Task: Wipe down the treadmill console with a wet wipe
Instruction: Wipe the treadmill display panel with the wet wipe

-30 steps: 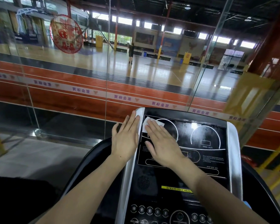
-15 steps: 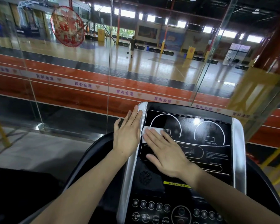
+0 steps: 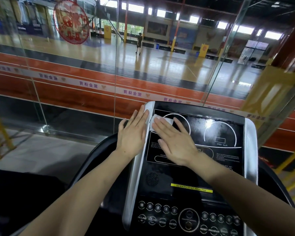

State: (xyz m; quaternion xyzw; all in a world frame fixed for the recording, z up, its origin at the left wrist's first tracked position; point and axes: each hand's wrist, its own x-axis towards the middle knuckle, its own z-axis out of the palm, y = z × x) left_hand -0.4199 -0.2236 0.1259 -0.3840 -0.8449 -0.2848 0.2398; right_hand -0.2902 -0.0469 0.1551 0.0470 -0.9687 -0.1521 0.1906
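Note:
The treadmill console (image 3: 216, 132) is a black glossy panel with white dial outlines and silver side rails. My right hand (image 3: 175, 142) lies flat on the panel's upper left, fingers straight, pressing a white wet wipe (image 3: 156, 120) against it; only the wipe's far end shows past the fingertips. My left hand (image 3: 132, 133) rests flat with straight fingers on the console's left silver rail, beside the right hand.
A row of round buttons (image 3: 186, 217) and a yellow label strip (image 3: 191, 190) sit on the lower console. A glass wall (image 3: 116, 74) stands right behind the treadmill, with a sports hall beyond. A yellow frame (image 3: 0, 138) is at the left.
My right hand slid the wipe down toward the left edge of the panel, then back up a little. The left hand has stayed on the rail.

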